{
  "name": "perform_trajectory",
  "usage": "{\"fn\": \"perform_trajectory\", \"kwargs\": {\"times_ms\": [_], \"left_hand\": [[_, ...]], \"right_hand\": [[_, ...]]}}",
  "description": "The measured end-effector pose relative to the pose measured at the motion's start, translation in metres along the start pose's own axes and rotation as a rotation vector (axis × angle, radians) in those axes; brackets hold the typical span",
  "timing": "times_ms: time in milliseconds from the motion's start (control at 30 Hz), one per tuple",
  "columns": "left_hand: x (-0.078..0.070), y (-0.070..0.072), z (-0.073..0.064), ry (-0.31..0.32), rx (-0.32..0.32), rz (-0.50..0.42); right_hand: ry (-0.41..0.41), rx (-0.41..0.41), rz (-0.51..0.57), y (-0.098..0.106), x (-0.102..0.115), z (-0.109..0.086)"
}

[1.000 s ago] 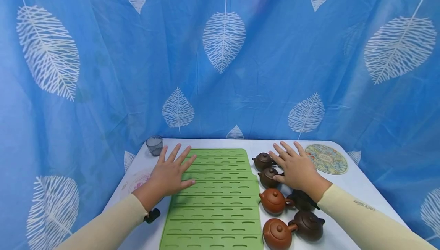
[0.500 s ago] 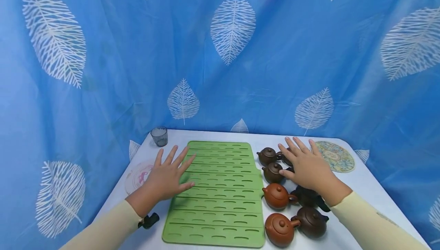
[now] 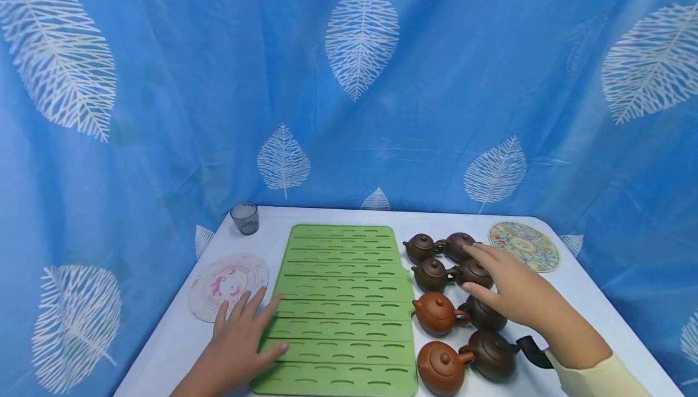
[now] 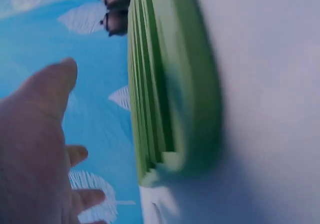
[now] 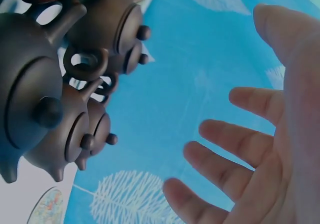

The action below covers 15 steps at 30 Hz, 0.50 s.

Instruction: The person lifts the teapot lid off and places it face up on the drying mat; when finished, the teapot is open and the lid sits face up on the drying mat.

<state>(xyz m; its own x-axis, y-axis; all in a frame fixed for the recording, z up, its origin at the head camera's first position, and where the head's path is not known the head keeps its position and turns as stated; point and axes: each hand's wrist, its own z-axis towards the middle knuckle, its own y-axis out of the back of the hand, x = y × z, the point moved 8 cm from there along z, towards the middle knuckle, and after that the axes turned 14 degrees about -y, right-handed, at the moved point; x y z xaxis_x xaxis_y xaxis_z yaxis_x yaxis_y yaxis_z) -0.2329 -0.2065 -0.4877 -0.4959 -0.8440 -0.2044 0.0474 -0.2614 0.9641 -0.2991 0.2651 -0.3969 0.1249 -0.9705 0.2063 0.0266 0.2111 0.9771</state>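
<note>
My left hand (image 3: 237, 339) has its fingers spread by the left edge of a green slotted mat (image 3: 349, 309). It holds nothing; whether it touches the mat I cannot tell. On the right, my right hand (image 3: 520, 294) extends over or beside the dark brown teapots, such as the near one (image 3: 492, 354), with its fingers loosely straight. In the right wrist view, a gap shows between those fingers (image 5: 225, 166) and the teapots. Two reddish-brown teapots, one (image 3: 436, 313) behind the other (image 3: 440, 368), sit along the mat's right edge, with several dark ones behind and beside them.
A round pink-patterned mat (image 3: 226, 285) lies left of the green mat. At the back left stands a grey glass cup (image 3: 245, 218). A colourful round mat (image 3: 525, 245) lies at the back right. A blue leaf-print curtain (image 3: 338, 160) hangs behind the white table (image 3: 354, 216).
My left hand has drawn back toward me, off the mat's upper left part. The right hand has shifted right and nearer, uncovering more dark teapots. The head view has shifted slightly.
</note>
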Motion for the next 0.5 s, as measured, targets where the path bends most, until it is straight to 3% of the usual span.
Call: {"fn": "perform_trajectory", "kwargs": {"times_ms": [100, 233, 400, 500], "left_hand": [[0.002, -0.009, -0.010, -0.001, -0.045, -0.079], [0.002, -0.018, -0.012, -0.055, -0.090, -0.203], [-0.002, -0.027, -0.011, -0.129, -0.007, -0.271], [0.000, -0.023, -0.004, -0.132, 0.029, -0.273]], "right_hand": [[-0.039, 0.022, 0.069, -0.001, -0.008, -0.009], [-0.100, 0.032, 0.113, -0.005, -0.018, -0.016], [-0.135, 0.040, 0.173, -0.015, -0.033, -0.028], [-0.140, 0.021, 0.210, -0.019, -0.042, -0.035]]}}
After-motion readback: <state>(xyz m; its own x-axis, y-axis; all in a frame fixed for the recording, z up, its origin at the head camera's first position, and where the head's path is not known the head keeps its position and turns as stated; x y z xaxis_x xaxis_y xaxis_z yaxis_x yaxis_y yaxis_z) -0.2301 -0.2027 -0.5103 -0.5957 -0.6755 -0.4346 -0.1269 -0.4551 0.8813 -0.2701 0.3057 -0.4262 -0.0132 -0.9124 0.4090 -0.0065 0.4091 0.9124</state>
